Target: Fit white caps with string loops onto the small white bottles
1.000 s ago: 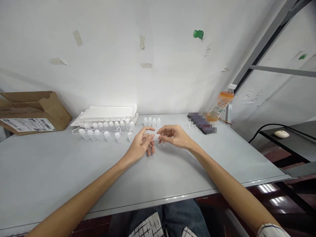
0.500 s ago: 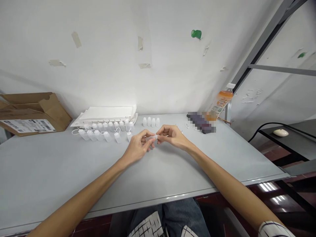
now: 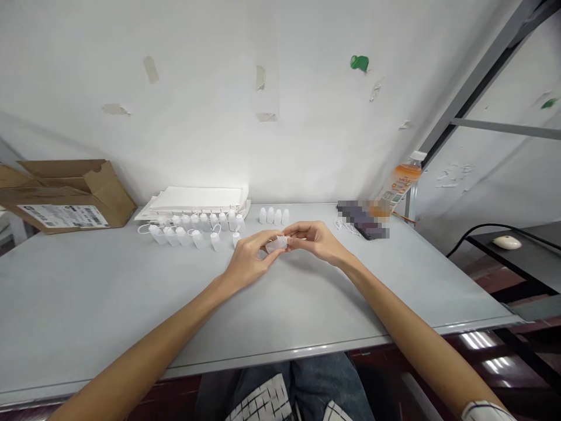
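Note:
A small translucent plastic bottle lies tilted sideways between my hands, a little above the table. My left hand pinches its body between thumb and fingers. At the bottle's right end, the thumb and fingers of my right hand are closed on its neck; any small part there is hidden. Just left of my left hand stand rows of similar little white bottles, some with loop straps at the top. Beyond my hands is a short row of several bottles without loops.
A stack of white sheets lies behind the bottle rows, with an open cardboard box at the left. To the right are a dark phone-like item, white strap pieces and an orange drink bottle. A wall closes off the table's back.
The bottle has been turned in my fingers, so more of its broad side shows. My left fingers have spread around it. The whole view has shifted slightly.

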The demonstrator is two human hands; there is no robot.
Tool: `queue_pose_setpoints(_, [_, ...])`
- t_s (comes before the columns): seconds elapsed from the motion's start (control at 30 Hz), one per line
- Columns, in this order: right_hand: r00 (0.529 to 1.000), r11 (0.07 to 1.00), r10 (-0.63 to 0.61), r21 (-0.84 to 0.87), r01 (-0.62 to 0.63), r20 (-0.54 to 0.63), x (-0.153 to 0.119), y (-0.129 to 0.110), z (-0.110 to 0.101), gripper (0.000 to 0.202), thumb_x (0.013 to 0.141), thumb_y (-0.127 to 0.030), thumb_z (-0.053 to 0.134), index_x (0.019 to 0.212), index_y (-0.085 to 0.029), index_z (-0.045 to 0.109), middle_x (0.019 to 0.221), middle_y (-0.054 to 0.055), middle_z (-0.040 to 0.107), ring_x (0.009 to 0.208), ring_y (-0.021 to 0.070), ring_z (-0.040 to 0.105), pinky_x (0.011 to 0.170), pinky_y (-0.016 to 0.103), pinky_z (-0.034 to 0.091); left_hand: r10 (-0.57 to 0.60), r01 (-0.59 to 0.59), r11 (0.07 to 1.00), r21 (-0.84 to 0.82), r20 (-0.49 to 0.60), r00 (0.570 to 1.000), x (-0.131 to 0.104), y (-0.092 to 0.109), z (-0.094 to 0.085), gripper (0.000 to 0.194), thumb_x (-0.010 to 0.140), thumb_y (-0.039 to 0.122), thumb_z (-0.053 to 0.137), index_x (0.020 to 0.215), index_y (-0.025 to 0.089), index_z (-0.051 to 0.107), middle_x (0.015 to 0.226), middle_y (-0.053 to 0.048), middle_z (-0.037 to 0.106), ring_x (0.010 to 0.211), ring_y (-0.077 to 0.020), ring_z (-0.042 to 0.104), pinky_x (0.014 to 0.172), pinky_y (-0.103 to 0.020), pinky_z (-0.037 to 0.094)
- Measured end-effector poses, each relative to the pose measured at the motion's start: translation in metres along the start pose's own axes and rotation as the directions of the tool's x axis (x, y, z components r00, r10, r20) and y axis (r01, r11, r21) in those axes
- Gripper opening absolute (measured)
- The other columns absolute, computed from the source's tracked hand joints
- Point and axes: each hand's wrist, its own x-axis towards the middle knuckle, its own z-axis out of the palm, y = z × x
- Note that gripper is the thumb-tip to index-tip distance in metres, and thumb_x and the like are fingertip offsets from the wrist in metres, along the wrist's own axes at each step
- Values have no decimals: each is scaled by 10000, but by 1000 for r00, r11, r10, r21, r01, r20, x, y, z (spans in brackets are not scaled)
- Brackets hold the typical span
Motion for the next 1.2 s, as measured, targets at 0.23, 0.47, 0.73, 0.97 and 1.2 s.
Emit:
queue_pose_setpoints(0.23, [980, 978, -189, -100, 182, -60, -3, -12, 0, 264, 792, -413, 710, 927, -191, 755, 940, 69, 677, 758, 175, 669, 725, 379, 607, -251, 278, 913, -298, 127, 960, 6, 12, -2, 375, 869, 458, 594, 1044, 140, 689, 815, -66, 686, 664, -179, 692, 579, -283, 568])
queue_pose_setpoints(0.47, [996, 992, -65, -102, 70, 54, -6, -5, -2, 308, 825, -400, 682, 977, -137, 736, 839, 82, 721, 797, 214, 708, 757, 394, 596, -242, 294, 889, -351, 186, 952, 6, 8, -4, 322, 824, 377, 679, 998, 111, 732, 630, -25, 651, 536, -134, 615, 579, -281, 542])
queue_pose_setpoints(0.73, [999, 999, -40, -18, 40, -16, -9, -3, 5, 362, 759, -463, 737, 871, -120, 705, 750, 83, 714, 652, 215, 711, 657, 391, 596, -199, 238, 905, -354, 143, 970, 2, 3, 1, 296, 821, 355, 673, 987, 124, 752, 769, -43, 636, 542, -110, 593, 519, -260, 516])
queue_pose_setpoints(0.97, [999, 997, 21, 80, -18, -29, -7, -2, 7, 361, 709, -446, 787, 810, -114, 689, 716, 74, 711, 590, 192, 697, 627, 365, 594, -155, 187, 939, -288, 129, 979, 1, 2, 3, 235, 834, 325, 658, 918, 130, 760, 762, -33, 611, 540, -97, 581, 523, -240, 507])
queue_pose_setpoints(1.2, [998, 992, 27, 122, -19, -60, -5, 3, 9, 303, 716, -396, 786, 792, -125, 674, 709, 56, 699, 575, 166, 675, 627, 335, 575, 101, -101, 995, -21, -4, 995, 0, -3, 4, 175, 864, 254, 638, 923, 141, 757, 772, -42, 658, 581, -93, 576, 537, -208, 490])
